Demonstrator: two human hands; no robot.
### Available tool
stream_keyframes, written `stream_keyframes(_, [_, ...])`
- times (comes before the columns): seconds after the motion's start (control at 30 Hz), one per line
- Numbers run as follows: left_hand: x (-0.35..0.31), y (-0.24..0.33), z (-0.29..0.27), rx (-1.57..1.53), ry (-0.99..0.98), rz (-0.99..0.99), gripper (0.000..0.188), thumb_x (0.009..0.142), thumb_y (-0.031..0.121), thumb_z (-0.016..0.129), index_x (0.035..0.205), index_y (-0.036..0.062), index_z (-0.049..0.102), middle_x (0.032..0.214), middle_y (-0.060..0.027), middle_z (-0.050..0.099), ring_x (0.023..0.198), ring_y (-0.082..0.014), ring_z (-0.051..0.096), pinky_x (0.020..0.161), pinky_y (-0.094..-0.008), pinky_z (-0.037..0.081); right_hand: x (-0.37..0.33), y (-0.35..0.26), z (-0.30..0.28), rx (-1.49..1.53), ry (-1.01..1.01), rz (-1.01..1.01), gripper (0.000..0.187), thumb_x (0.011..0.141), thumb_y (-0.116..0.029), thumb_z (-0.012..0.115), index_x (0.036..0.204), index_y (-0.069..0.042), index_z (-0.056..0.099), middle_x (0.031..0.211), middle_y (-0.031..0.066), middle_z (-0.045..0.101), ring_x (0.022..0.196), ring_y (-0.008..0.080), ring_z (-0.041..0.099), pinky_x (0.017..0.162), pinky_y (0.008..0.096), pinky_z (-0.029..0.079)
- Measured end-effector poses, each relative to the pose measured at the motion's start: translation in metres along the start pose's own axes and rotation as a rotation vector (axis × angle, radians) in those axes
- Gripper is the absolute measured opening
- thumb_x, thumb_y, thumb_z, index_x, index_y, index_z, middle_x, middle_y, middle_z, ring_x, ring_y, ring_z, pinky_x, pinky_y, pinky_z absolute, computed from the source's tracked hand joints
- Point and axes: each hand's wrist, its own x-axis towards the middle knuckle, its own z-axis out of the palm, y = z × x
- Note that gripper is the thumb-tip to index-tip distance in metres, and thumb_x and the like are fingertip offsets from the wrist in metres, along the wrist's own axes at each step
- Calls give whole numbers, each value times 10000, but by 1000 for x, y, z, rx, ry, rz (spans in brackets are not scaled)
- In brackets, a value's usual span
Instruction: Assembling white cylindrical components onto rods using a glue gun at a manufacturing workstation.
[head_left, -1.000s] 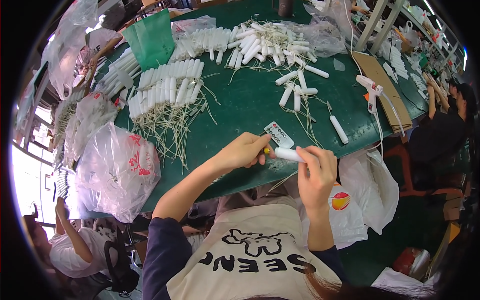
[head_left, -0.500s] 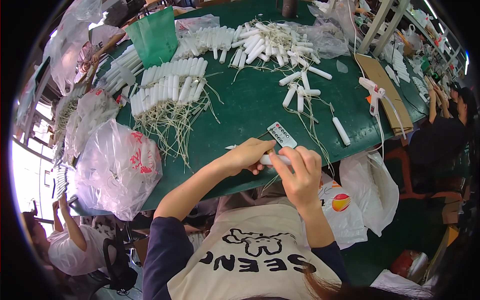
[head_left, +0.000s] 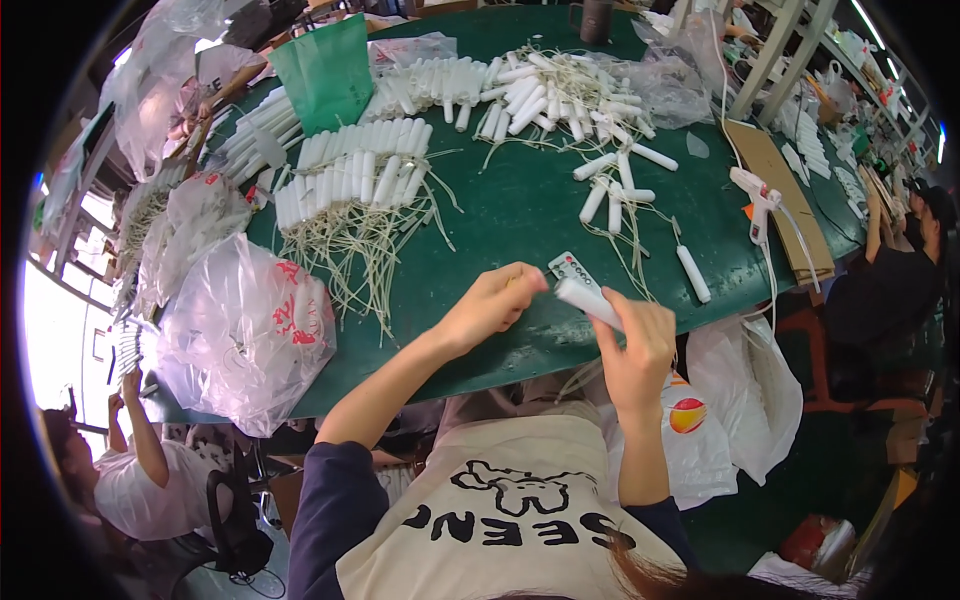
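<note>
My right hand (head_left: 640,345) is closed round a white plastic tube (head_left: 590,303), candle-like in shape, which points up and to the left over the table edge. Behind the tube's far end lies a small white remote control (head_left: 570,266) with rows of dark buttons and a red one, partly covered. To the left, my left hand (head_left: 492,308) is apart from the tube. Its fingers are curled, thumb and forefinger pressed together; whatever they may pinch is too small or blurred to make out. A single white tube with a wire (head_left: 692,274) lies right of the remote.
Bundled white tubes with pale wires (head_left: 350,180) lie at the left, with a looser heap (head_left: 570,95) at the back. A clear plastic bag (head_left: 240,340) bulges over the left edge. A white glue gun (head_left: 755,200) and cardboard (head_left: 780,200) lie right. Other people sit at both sides.
My hands have drawn apart: the left let go of the tube and moved left, while the right holds the tube, tilted further into view. The whole view has shifted slightly.
</note>
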Motion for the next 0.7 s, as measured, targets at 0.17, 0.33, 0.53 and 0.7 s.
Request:
stream_keyframes(0.17, [-21, -4, 17, 421, 62, 360, 290, 850, 128, 666, 1095, -6, 587, 881, 10, 592, 777, -25, 491, 687, -185, 422, -18, -20, 16, 249, -199, 66, 298, 740, -177, 737, 959, -10, 623, 797, 112, 611, 714, 280, 559, 639, 378, 424])
stream_keyframes(0.33, [-61, 22, -2, 434, 158, 422, 224, 866, 171, 629, 1009, 0, 626, 869, -1, 619, 783, -39, 527, 679, -221, 453, -2, -34, 9, 510, -209, 1, 262, 769, -147, 692, 962, 10, 611, 893, 145, 627, 826, 299, 583, 736, 357, 450])
stream_keyframes(0.53, [-86, 109, -39, 932, 799, 540, 331, 867, 290, 613, 772, -27, 616, 564, -26, 523, 549, -59, 408, 481, -266, 322, -2, -7, 8, 442, -126, -44, 195, 811, -117, 628, 948, 19, 603, 929, 140, 622, 876, 298, 572, 787, 361, 449])
stream_keyframes(0.7, [-24, 128, -128, 1472, 1086, 374, 508, 845, 456, 575, 685, -26, 594, 590, -128, 573, 538, -247, 555, 528, -388, 396, -2, -8, 16, 402, -216, -72, 124, 767, -49, 645, 874, 6, 613, 890, 124, 620, 846, 301, 571, 756, 364, 450])
